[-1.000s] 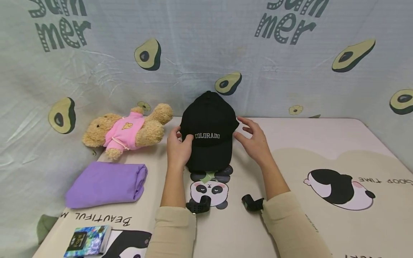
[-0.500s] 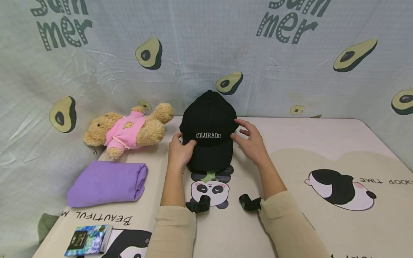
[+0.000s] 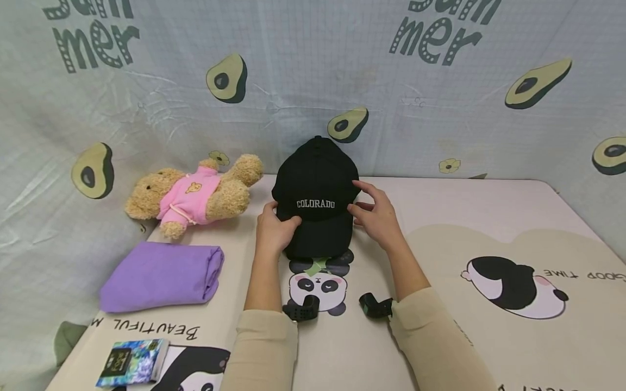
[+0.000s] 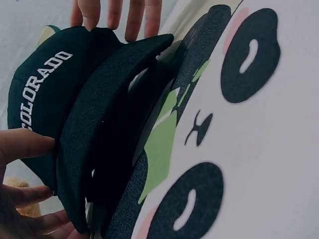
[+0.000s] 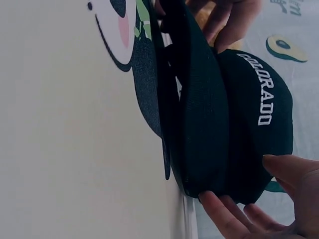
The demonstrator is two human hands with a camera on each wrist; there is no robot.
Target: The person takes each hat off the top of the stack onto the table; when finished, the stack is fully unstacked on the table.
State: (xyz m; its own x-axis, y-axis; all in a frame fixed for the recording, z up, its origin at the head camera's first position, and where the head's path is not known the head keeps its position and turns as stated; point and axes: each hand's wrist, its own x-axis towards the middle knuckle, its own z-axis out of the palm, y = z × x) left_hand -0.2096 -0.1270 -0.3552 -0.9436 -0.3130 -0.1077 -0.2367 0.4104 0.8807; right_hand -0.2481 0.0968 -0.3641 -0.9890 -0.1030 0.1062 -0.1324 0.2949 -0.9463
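As the left hand point(image 3: 275, 232) pinches one side of a black fabric baseball cap point(image 3: 315, 174), its thumb on the front and its other fingers at the edge, the right hand point(image 3: 381, 218) grasps the opposite side between thumb and fingertips. The cap is at the far part of a pale, cloth-covered counter point(image 3: 342, 355), crown up and brim pointing toward the person, with white COLORADO lettering across its front; whether the brim's edge touches the counter, I cannot tell. Just nearer the person than the cap, a black-and-white printed panda point(image 3: 326, 297) shows on the counter's cover. Near the cap on its left lies a tan plush bear point(image 3: 193, 195) in a pink top, on its side with its legs toward the cap. Nearer the person than the bear, also left of the cap, is a folded purple cloth point(image 3: 161, 277), and beyond that, well apart from the cap, a small blue-patterned book-like block point(image 3: 132, 363) with a dark label. Behind the cap hangs a pale sheet point(image 3: 293, 54) printed with avocados. Beige fabric sleeves point(image 3: 266, 350) cover the forearms reaching toward the cap.
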